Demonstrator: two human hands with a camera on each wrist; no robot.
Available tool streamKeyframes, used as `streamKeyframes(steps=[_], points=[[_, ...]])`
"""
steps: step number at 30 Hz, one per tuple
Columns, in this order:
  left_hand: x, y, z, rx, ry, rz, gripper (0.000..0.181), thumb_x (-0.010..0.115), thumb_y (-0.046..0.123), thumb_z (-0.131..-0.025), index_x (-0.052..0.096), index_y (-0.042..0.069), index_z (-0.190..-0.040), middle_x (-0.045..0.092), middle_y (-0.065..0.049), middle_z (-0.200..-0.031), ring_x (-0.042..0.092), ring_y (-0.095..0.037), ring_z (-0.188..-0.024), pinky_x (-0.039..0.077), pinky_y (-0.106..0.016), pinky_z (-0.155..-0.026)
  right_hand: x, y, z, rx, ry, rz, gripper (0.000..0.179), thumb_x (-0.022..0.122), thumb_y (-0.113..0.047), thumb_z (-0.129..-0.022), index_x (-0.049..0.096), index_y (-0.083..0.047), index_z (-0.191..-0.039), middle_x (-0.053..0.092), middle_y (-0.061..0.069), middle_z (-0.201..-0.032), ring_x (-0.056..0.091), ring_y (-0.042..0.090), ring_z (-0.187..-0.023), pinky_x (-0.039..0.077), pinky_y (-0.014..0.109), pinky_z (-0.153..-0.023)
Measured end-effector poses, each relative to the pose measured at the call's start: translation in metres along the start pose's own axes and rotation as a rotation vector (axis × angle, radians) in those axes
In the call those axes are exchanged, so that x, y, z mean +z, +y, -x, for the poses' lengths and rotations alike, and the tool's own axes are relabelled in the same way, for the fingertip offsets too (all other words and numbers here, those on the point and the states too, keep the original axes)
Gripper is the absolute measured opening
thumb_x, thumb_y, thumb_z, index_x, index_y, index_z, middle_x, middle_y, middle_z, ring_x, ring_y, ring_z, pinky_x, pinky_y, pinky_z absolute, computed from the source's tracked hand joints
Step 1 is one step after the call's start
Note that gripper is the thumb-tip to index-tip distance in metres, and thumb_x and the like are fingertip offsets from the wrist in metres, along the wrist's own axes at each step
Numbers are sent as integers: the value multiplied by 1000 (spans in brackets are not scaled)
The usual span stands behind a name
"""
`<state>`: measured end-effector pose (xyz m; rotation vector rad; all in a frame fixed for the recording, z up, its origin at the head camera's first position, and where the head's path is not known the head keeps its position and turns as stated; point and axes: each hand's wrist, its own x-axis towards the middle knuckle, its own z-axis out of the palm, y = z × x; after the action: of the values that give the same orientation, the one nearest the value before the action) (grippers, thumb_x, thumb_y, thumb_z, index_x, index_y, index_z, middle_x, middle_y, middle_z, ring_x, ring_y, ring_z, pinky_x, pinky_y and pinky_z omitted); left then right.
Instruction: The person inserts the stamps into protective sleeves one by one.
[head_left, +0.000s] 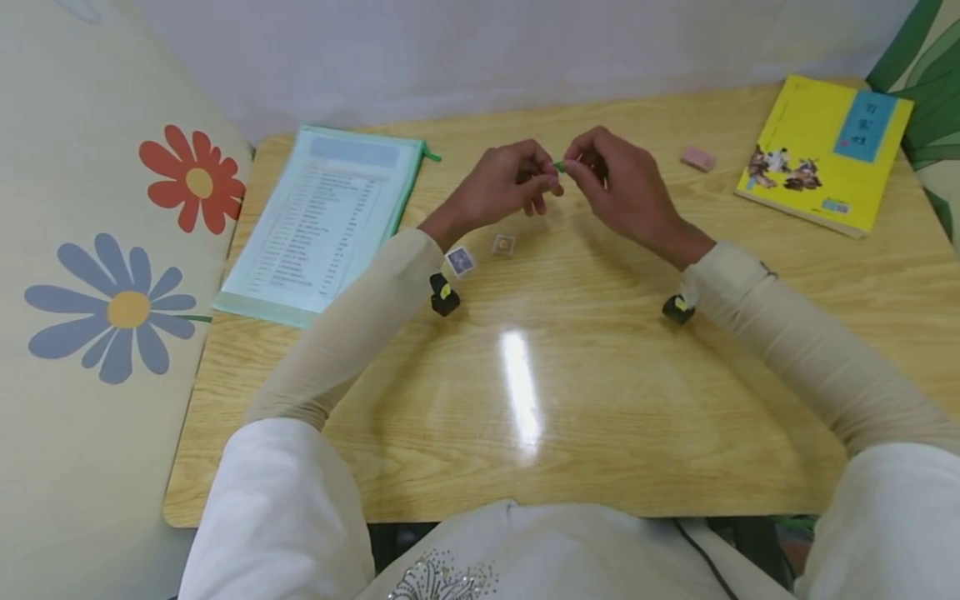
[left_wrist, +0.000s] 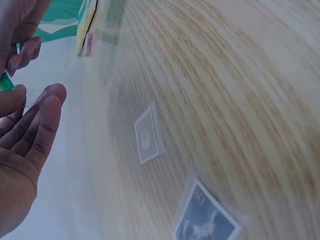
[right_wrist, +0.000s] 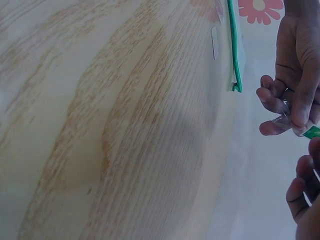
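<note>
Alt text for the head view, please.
A person's left hand and right hand pinch a small green item between them over a wooden table. Two small cards lie nearer the left hand; a folder sits left, a pink block and yellow book right.

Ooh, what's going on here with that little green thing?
A person is pinching the small green piece with their left grip and right grip, above the table. Clear plastic shows at the left grip too. A dark picture card and a paler card lie on the table. Nothing touches the pink block.
</note>
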<state>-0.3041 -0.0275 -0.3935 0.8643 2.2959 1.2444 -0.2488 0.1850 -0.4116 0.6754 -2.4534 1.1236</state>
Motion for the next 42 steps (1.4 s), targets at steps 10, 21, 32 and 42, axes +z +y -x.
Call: streamKeyframes(steps=[10, 21, 32, 42], points=[[0, 0, 0, -4, -1, -48, 22, 56, 22, -104, 56, 5, -120, 70, -8, -109, 69, -24, -84, 56, -42, -75, -2, -2, -2, 15, -13, 45, 30, 51, -30, -107, 60, -3, -116, 61, 5, -93, 51, 11, -72, 40, 29, -65], [-1, 0, 1, -3, -12, -55, 23, 56, 23, -104, 57, 6, -120, 70, -10, -111, 69, -22, -84, 56, -42, -76, -2, -2, -3, 8, -13, 56, 29, 51, -29, -107, 60, -3, -116, 62, 5, -97, 52, 13, -75, 40, 29, -66], [-1, 24, 15, -19, 7, -57, 20, 54, 16, -105, 57, 1, -119, 70, -12, -109, 68, -25, -86, 56, -36, -75, -3, -3, -5, 7, -16, 69, 28, 50, -29, -107, 60, -4, -115, 61, 5, -98, 53, 15, -77, 41, 29, -68], [-2, 31, 19, -27, 3, -47, 20, 52, 13, -106, 56, -1, -120, 69, -17, -112, 68, -30, -89, 55, -32, -74, -4, -1, -7, -22, -37, 79, 29, 49, -29, -107, 60, -4, -116, 61, 6, -98, 52, 14, -76, 40, 29, -68]])
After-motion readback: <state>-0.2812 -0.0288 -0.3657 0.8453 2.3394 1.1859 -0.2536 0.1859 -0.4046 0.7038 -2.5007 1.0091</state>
